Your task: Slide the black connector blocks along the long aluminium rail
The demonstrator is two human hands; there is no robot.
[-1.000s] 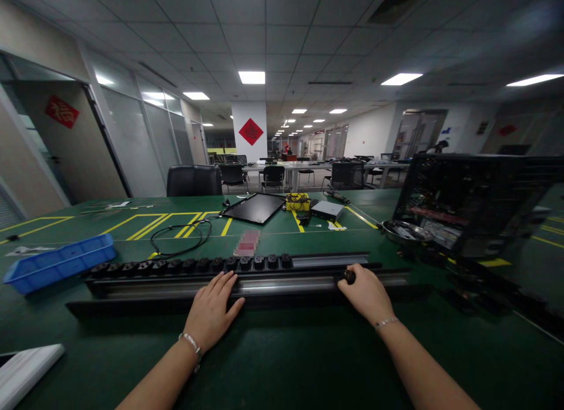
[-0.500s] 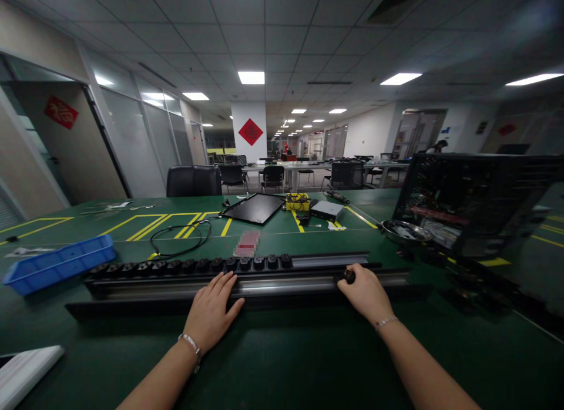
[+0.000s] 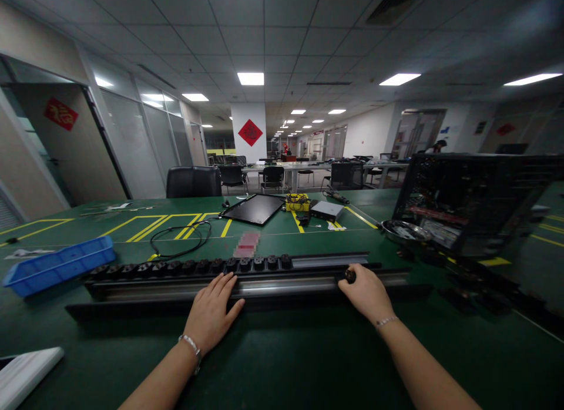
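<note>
A long black metal channel [image 3: 282, 285] with a shiny inner face lies crosswise before me. Along its far side runs a row of several black socket-like modules [image 3: 202, 265], filling the left and middle of the strip. My left hand [image 3: 212, 304] rests on the channel with fingers stretched flat, holding nothing. Toward the channel's right end, my right hand [image 3: 366, 295] is closed around a small round black piece [image 3: 350, 276] with its end facing left. My fingers hide most of that piece, and its exact kind does not show.
At left is a blue plastic tray [image 3: 61, 264]. An open computer case [image 3: 467, 204] stands at right, beside a metal bowl [image 3: 405, 231] of small parts. Farther back lie a black cable [image 3: 180, 239], a flat black screen [image 3: 253, 208], a yellow item [image 3: 298, 202] and a grey box [image 3: 326, 209].
</note>
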